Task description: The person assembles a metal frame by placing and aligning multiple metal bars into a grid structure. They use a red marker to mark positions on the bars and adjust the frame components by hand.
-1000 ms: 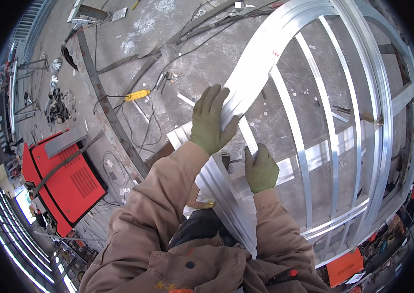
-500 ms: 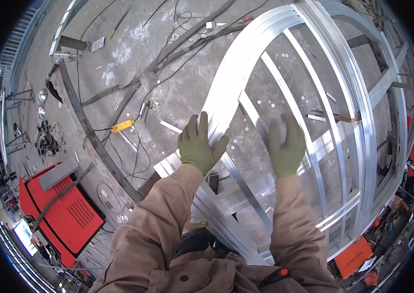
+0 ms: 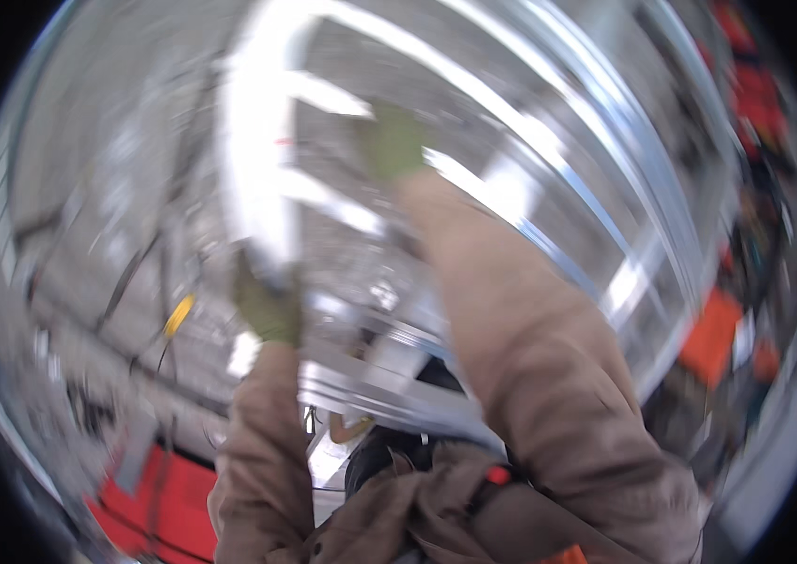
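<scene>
A large silvery metal frame, with a wide curved bar (image 3: 262,122) and several thinner slats (image 3: 459,80), fills the middle and right of the head view. My left hand (image 3: 269,299), in a green glove, is at the near end of the wide bar and seems to touch it; its fingers are smeared by motion. Farther forward, my right hand (image 3: 394,141), also green-gloved, reaches over the frame beside the end of a short slat (image 3: 328,94). Blur hides its fingers and whether it touches the slat. Brown sleeves cover both forearms.
A yellow object (image 3: 178,316) with a cable lies on the grey floor to the left. At the lower left stands a red machine (image 3: 182,503). An orange box (image 3: 710,338) is at the right, beyond the frame's edge, among blurred clutter.
The view has swung, so the frame and the floor things look turned and shifted. My right hand has reached farther forward and left over the frame. My left hand stays by the wide bar.
</scene>
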Tool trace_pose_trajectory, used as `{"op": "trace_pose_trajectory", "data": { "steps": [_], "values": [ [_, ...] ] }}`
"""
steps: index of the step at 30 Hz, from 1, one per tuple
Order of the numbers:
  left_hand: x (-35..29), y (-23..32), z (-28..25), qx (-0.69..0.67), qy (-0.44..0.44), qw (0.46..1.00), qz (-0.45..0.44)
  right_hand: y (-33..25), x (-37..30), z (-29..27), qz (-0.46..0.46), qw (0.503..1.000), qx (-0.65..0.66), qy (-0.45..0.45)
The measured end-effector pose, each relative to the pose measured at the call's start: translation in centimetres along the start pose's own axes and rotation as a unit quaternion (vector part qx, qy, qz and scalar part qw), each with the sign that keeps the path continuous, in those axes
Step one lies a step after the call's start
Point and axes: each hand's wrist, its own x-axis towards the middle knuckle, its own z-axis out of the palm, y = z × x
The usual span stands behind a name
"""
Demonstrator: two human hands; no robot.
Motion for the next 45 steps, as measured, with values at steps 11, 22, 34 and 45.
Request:
{"op": "trace_pose_trajectory", "data": {
  "steps": [11,22,34,45],
  "values": [
    [0.5,0.2,-0.2,0.055,0.049,0.990,0.122,1.9,-1.7,-1.3,0.043,0.999,-0.030,-0.005],
    [0.1,0.8,-0.1,0.044,0.017,0.995,0.093,2.0,-0.7,0.6,0.062,0.997,-0.029,-0.043],
    [-0.4,1.4,-0.4,0.014,0.018,0.994,0.105,1.3,-0.9,-2.2,0.037,0.999,0.025,-0.019],
    [0.3,-0.8,0.5,0.036,0.053,0.989,0.135,-0.1,0.9,0.3,0.041,0.999,0.032,-0.017]
  ]
}}
